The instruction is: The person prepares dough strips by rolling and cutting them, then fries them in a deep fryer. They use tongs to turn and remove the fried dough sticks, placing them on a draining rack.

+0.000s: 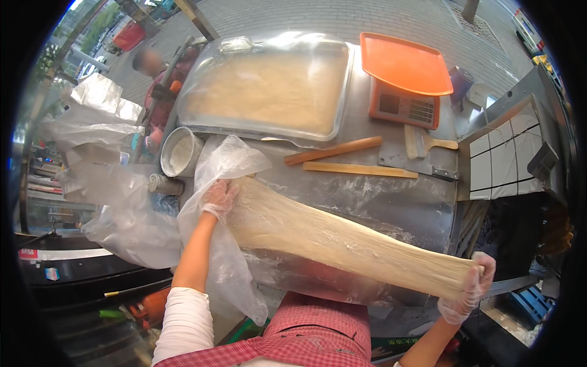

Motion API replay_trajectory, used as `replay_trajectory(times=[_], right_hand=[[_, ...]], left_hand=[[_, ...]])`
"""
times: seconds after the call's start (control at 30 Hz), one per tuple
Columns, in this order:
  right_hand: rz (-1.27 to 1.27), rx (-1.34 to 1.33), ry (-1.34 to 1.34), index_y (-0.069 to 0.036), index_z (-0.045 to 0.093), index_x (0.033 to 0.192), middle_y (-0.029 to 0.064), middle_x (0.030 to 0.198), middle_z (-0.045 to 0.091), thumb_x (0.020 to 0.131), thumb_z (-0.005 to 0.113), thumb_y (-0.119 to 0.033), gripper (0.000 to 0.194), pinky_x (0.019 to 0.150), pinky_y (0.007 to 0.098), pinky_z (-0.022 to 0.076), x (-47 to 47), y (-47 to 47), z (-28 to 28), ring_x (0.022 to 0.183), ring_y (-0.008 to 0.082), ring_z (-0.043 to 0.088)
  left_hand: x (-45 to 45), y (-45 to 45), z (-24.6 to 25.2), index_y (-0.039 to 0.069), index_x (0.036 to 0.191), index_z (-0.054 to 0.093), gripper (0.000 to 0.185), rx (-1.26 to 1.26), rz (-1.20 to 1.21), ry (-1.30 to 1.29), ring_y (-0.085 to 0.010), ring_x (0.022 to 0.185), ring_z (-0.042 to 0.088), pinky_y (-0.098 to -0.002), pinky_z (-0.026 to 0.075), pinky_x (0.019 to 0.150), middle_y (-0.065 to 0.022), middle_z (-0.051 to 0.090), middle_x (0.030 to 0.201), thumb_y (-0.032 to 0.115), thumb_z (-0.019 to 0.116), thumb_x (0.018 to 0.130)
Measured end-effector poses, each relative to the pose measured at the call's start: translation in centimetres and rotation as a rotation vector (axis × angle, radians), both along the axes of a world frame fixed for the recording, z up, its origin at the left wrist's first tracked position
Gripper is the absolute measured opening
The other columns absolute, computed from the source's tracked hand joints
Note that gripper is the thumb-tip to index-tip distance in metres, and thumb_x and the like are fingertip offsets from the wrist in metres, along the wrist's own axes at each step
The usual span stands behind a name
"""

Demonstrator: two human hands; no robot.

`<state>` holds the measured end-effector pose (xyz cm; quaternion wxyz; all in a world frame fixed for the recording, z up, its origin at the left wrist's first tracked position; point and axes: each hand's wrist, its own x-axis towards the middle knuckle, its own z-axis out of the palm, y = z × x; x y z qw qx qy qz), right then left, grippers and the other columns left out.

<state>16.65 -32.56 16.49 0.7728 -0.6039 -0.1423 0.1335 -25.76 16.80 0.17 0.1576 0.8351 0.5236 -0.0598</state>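
Observation:
A long sheet of pale dough (339,238) stretches across the metal worktop (412,215) from left to right, narrowing toward its right end. My left hand (221,197), in a clear plastic glove, grips the wide left end beside a crumpled clear plastic sheet (234,158). Part of those fingers is hidden by the plastic and the dough. At the worktop's front right corner, my right hand (472,280), gloved the same way, is closed around the narrow end. Flour dusts the metal along the far side of the dough.
Behind lies a plastic-covered tray of dough (275,87). A rolling pin (332,150), wooden stick (360,169), cleaver (408,160) and brush (424,143) are beyond the dough. An orange scale (403,108) stands back right, a flour pot (181,153) left. A person (153,69) is beyond.

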Motion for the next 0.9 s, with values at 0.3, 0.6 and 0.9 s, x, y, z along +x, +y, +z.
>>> replay_trajectory(times=[0.3, 0.6, 0.9], right_hand=[[0.066, -0.643, -0.088, -0.004, 0.064, 0.107, 0.0018, 0.103, 0.061, 0.094, 0.072, -0.005, 0.014, 0.095, 0.0287, 0.0466, 3.5, 1.6, -14.5, 0.099, 0.0126, 0.057], [0.01, -0.777, -0.187, -0.003, 0.066, 0.109, 0.0042, 0.101, 0.065, 0.094, 0.074, -0.011, 0.019, 0.091, 0.0319, 0.0511, 4.7, -0.2, -17.2, 0.094, 0.0156, 0.061], [0.036, -0.403, -0.046, -0.004, 0.066, 0.105, -0.0008, 0.095, 0.061, 0.095, 0.07, -0.005, 0.011, 0.08, 0.0247, 0.0499, 4.6, -0.1, -12.2, 0.087, 0.0081, 0.056]], left_hand=[[3.5, -2.1, 0.6, 0.001, 0.098, 0.073, 0.034, 0.178, 0.108, -0.287, -0.0367, 0.09, 0.071, -0.0444, 0.053, 0.085, -0.0185, 0.075, 0.092, 0.032, 0.079, 0.087], [5.6, -3.6, 3.1, 0.004, 0.132, 0.062, 0.05, 0.008, 0.046, 0.083, -0.0364, 0.119, 0.062, -0.0449, 0.05, 0.101, -0.0179, 0.066, 0.126, 0.024, 0.074, 0.088], [11.0, -16.1, -2.1, 0.005, 0.16, 0.037, 0.079, 0.065, -0.522, -0.165, -0.0395, 0.156, 0.026, -0.0581, 0.015, 0.127, -0.019, 0.034, 0.168, 0.049, 0.054, 0.097]])
